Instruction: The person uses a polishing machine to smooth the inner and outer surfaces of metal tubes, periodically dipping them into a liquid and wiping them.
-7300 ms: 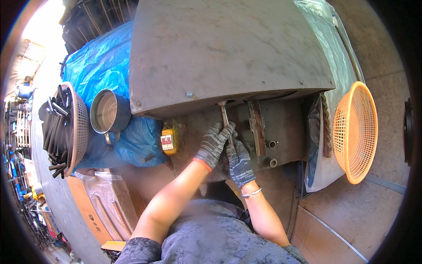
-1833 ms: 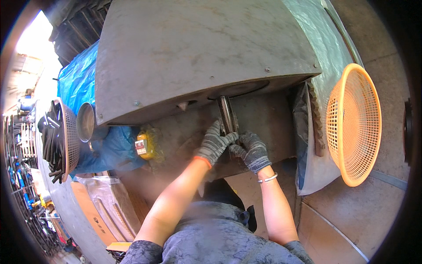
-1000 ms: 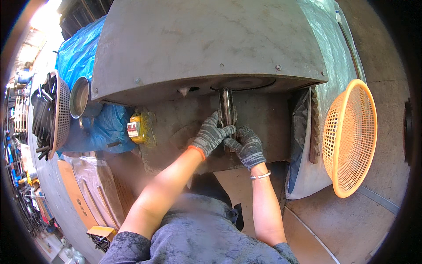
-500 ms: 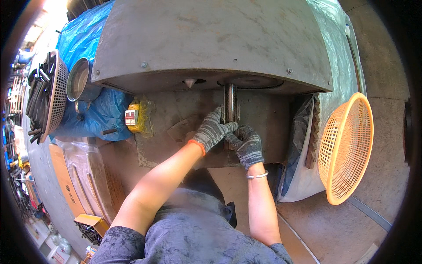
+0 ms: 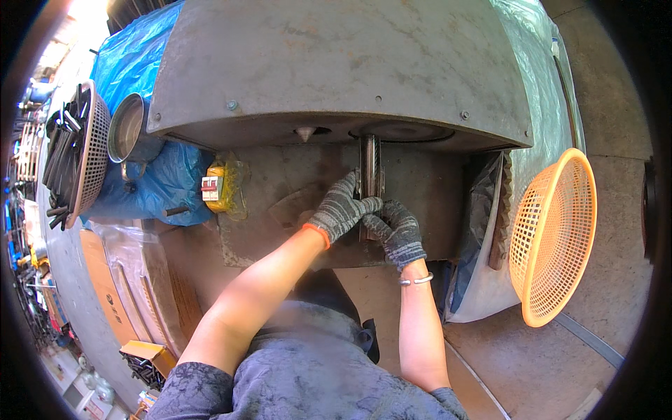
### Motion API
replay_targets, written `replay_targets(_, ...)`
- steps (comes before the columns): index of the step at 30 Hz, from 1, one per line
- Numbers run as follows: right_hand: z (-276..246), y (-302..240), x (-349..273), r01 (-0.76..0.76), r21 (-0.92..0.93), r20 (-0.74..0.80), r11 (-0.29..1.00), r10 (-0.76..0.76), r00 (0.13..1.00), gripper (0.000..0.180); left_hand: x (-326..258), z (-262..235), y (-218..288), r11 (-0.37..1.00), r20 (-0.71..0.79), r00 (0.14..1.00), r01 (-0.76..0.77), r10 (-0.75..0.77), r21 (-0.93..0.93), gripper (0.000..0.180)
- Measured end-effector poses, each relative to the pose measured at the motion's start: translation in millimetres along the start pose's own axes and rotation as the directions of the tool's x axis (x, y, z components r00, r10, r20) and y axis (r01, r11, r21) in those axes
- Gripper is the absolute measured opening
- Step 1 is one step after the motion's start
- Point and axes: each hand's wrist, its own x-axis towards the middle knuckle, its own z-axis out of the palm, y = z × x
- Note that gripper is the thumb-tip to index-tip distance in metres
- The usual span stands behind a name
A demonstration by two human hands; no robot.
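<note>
A shiny dark metal bar (image 5: 369, 164) points toward me from under the grey machine housing (image 5: 336, 63), next to a round disc (image 5: 413, 131) that shows beneath its edge. My left hand (image 5: 343, 208), in a grey striped knit glove, is closed at the bar's left side, its thumb lying across the bar. Just to the right, my right hand (image 5: 397, 229), gloved alike, has its fingers bent in at the bar's near end, close to the left thumb. What the right fingertips pinch is hidden. A pointed metal cone (image 5: 305, 133) pokes out of a hole left of the bar.
A yellow-wrapped switch (image 5: 218, 189) sits left of my hands. Farther left stand a metal pot (image 5: 143, 136) and a basket (image 5: 93, 150) of dark rods on blue plastic sheeting (image 5: 157, 185). An orange basket (image 5: 588, 210) is at right. A small box of parts (image 5: 155, 355) is lower left.
Both hands keep nearly the same place at the bar. My right wrist has shifted very slightly to the right, and the whole view has moved a little.
</note>
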Motion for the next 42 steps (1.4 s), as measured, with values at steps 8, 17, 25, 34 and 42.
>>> replay_targets(8,4,-13,0,-0.068,-0.004,-0.007,0.998,0.068,0.998,0.033,1,0,1,1.0,0.003,1.0,0.009,-0.009,-0.002,0.062)
replay_targets(17,2,-11,1,-0.145,-0.041,0.016,0.989,0.146,0.989,0.029,6,4,-15,0.995,0.026,1.0,-0.014,0.017,-0.094,0.051)
replay_targets(25,7,-23,1,-0.156,-0.028,-0.044,0.987,0.155,0.987,0.032,1,-1,3,0.996,0.035,0.998,0.046,-0.043,-0.077,0.059)
replay_targets(34,6,-8,1,-0.112,-0.084,-0.033,0.99,0.11,0.993,0.032,2,2,-2,0.999,-0.012,1.0,0.015,-0.016,-0.029,0.064)
replay_targets(42,6,-14,0,-0.15,0.079,-0.06,0.986,0.154,0.986,0.032,2,6,-6,0.998,-0.063,0.996,-0.066,0.067,0.015,0.051)
